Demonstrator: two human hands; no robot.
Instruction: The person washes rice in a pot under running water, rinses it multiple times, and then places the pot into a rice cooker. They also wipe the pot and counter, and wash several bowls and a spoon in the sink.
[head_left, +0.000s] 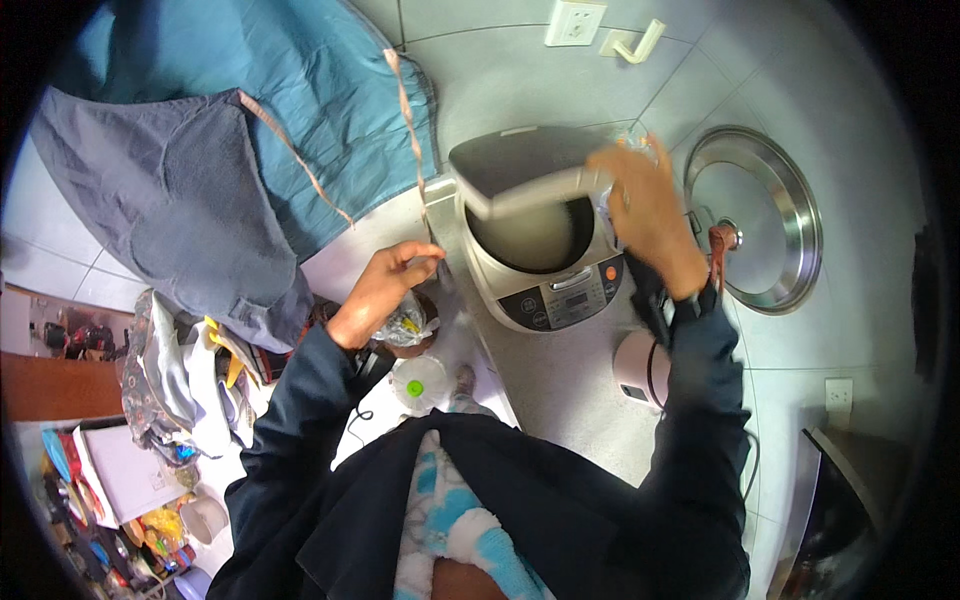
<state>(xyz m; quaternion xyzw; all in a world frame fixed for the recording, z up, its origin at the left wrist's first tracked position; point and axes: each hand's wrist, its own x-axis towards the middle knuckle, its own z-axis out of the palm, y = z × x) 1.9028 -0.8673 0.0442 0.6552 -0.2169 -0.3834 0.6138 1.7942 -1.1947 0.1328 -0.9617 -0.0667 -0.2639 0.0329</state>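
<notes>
A silver-and-black rice cooker (559, 300) stands in front of me with its lid (525, 161) tilted up. Pale, blurred contents (536, 236) show inside the dark inner pot. My right hand (649, 217), smeared by motion, is at the right end of the lid's front rim, its fingers over the rim and the thumb below. My left hand (390, 289) is left of the cooker, above the counter's edge, thumb and forefinger pinched together. A thin apron tie (409, 127) hangs down towards those fingertips; whether they hold it is unclear.
Blue and grey aprons (322, 112) hang at upper left. A round metal lid (802, 217) hangs on the tiled wall at right. On the counter (525, 367) stands a pink appliance (637, 367). A green-capped bottle (420, 382) stands below left. A socket (576, 22) and hook (636, 43) are above.
</notes>
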